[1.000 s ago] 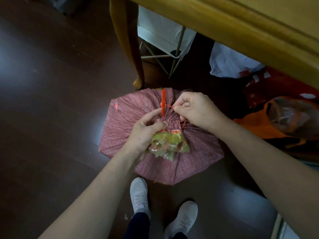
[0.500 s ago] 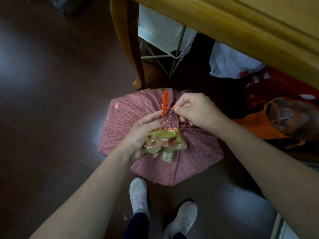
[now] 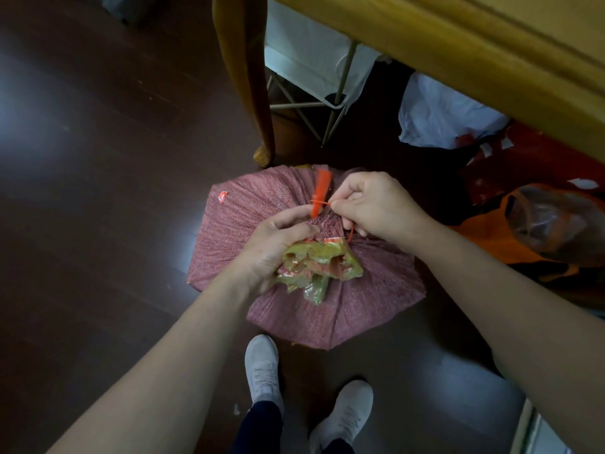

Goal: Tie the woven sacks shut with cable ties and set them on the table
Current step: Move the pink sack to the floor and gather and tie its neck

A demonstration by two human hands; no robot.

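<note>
Standing on the dark floor near the table leg: pink woven sack, pleated, neck gathered. Left hand clenches the neck and green-yellow plastic liner. Right hand pinches the orange cable tie, looped round the neck.

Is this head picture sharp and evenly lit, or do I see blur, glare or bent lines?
Head view: dim; pale glare patches on the floor; the left hand gripping the sack and the cable tie pinched by the right hand are slightly blurred; the table edge looks bowed.
</note>
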